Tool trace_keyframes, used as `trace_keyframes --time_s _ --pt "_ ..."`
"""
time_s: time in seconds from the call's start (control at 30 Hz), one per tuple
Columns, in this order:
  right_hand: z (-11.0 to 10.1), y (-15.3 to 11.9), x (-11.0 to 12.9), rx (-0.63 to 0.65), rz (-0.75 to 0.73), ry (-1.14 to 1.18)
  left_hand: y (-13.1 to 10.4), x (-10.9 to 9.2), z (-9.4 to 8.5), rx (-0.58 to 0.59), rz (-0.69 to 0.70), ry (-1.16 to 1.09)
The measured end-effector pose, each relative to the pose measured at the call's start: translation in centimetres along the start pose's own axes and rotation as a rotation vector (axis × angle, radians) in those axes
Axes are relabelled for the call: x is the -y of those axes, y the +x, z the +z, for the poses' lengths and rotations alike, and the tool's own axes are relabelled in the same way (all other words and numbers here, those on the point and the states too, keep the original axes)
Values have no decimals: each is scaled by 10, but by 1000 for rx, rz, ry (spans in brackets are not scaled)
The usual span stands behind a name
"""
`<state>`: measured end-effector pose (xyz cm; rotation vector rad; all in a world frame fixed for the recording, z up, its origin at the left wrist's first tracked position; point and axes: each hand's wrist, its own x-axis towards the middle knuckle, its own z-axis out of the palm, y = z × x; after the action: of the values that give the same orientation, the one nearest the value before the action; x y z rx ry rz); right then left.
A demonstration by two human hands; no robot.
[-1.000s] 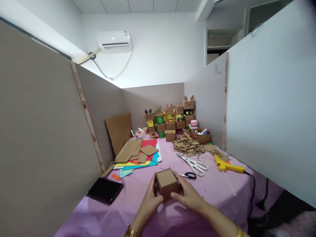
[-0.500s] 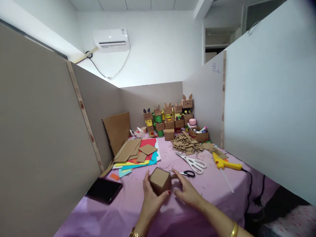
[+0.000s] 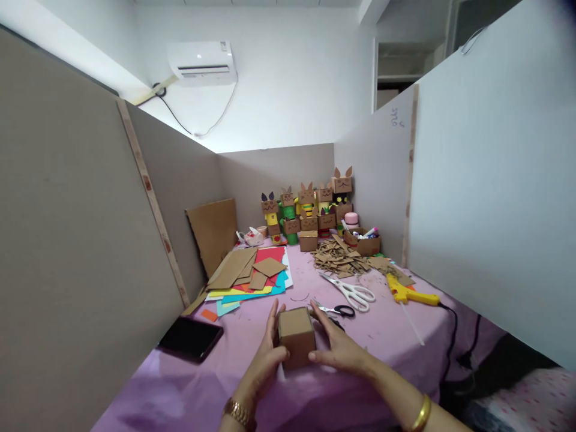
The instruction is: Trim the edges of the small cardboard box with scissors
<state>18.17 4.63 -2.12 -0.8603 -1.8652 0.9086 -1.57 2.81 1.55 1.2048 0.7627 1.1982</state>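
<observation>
A small brown cardboard box (image 3: 297,339) stands on the purple cloth near the front, between my two hands. My left hand (image 3: 269,354) is on its left side, thumb against the front face and fingers along the side. On the right, my right hand (image 3: 337,347) has its thumb at the box's front right edge and its fingers stretched along that side. Just beyond the right fingers lie small black-handled scissors (image 3: 344,311). White-handled scissors (image 3: 357,296) rest farther back.
A black phone (image 3: 191,339) lies left, below coloured paper and cardboard sheets (image 3: 234,270). Cardboard scraps (image 3: 342,258) are heaped behind the scissors. A yellow glue gun (image 3: 411,293) with a cord lies right. Cardboard animal figures (image 3: 308,207) stand at the back.
The box has turned so one face points toward me. My right hand has closed in on its right side, and my left hand has shifted along the left side.
</observation>
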Motion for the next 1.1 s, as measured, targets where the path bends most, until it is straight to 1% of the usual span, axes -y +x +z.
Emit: trace_keyframes --time_s 0.1,0.23,0.37,0.47,0.57,0.63,0.77,0.93,1.0,1.1 --pt "0 1 -1 -20 -13 13 2 3 0 17 -5 34" --pt "0 3 -3 -94 -28 22 8 12 -1 -57 63 72" --pt "2 3 -3 -118 -14 -6 12 21 -3 -115 95 114" --pt "2 3 -2 -126 -4 -17 11 22 -2 -133 151 187" --pt "1 2 -1 -161 7 -21 8 23 2 -143 220 263" --pt "1 3 -2 -176 11 -26 5 23 5 -174 243 311" --pt "-1 2 -1 -178 18 -56 4 24 6 -266 255 396" --pt "-1 -1 0 -165 37 -56 10 27 0 -420 237 452" --pt "0 -2 0 -159 54 -59 12 28 -3 -448 224 461" --pt "2 -1 -1 -163 70 -83 13 27 -5 -446 204 479"
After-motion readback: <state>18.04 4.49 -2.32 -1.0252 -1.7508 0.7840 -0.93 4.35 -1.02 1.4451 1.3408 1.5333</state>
